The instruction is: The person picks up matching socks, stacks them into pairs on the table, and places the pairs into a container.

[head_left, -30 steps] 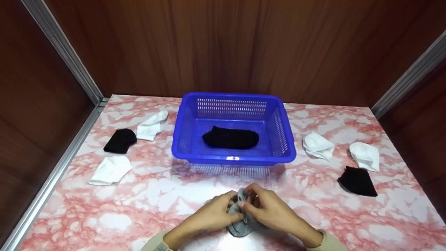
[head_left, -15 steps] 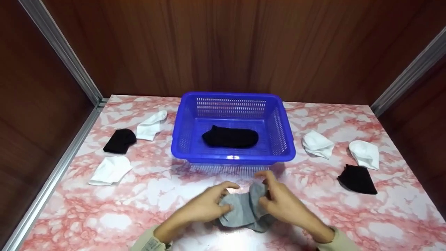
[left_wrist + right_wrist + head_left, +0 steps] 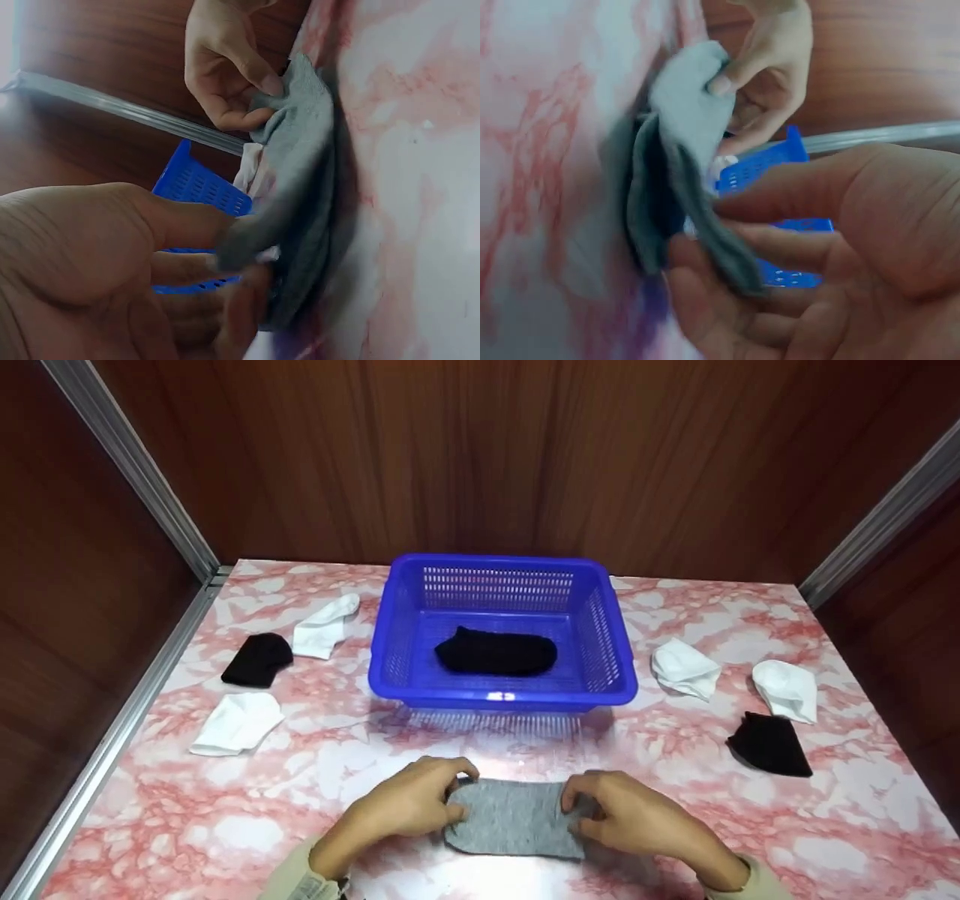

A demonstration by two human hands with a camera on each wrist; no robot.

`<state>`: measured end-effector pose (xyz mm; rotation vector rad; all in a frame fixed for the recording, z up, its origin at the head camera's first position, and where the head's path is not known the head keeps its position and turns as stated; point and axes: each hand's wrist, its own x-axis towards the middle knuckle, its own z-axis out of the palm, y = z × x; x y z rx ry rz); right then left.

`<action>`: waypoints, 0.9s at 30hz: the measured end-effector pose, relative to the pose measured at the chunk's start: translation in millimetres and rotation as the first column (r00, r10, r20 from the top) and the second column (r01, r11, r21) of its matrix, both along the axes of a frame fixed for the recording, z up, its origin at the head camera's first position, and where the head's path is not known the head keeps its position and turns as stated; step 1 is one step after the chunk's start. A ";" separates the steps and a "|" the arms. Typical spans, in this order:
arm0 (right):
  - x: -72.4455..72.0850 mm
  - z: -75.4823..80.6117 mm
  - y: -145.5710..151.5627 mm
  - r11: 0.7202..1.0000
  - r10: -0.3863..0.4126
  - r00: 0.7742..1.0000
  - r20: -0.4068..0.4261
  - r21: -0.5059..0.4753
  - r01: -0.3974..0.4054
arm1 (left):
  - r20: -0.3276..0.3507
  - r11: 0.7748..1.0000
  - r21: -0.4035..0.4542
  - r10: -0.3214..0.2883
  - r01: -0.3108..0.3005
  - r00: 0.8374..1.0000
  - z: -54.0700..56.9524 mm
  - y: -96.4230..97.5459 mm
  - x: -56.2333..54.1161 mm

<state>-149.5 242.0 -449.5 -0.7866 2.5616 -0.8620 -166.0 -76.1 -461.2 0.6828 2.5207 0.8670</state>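
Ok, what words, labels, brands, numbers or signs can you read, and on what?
No readable text in any view.
Left sleeve: pale patch, too small to read.
Blue basket, front rim: bright mark; glare or lettering, cannot tell.
Grey sock: none visible.

The heather-grey sock (image 3: 517, 817) is spread crosswise, broad face up; the left hand (image 3: 418, 799) pinches its rounded end, the right hand (image 3: 631, 814) its opposite end. Its layers stand parted along the edge.
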 end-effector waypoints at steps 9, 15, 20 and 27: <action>18.7 9.5 2.3 0.996 0.047 0.951 -0.304 0.091 -0.021 | -0.324 0.973 -0.144 -0.221 0.183 0.920 1.5 9.2 20.6; 19.7 -4.8 -4.2 0.975 0.131 0.972 -0.198 0.204 -0.090 | -0.280 0.931 -0.279 -0.314 0.236 0.907 -5.5 15.3 25.3; 15.8 -10.8 -4.5 0.973 0.112 0.975 -0.194 0.222 -0.067 | -0.274 0.935 -0.275 -0.298 0.222 0.914 -8.6 14.1 24.3; 8.4 -13.9 -0.7 0.982 0.123 0.967 -0.222 0.170 -0.086 | -0.295 0.940 -0.241 -0.307 0.240 0.905 -8.5 8.5 18.4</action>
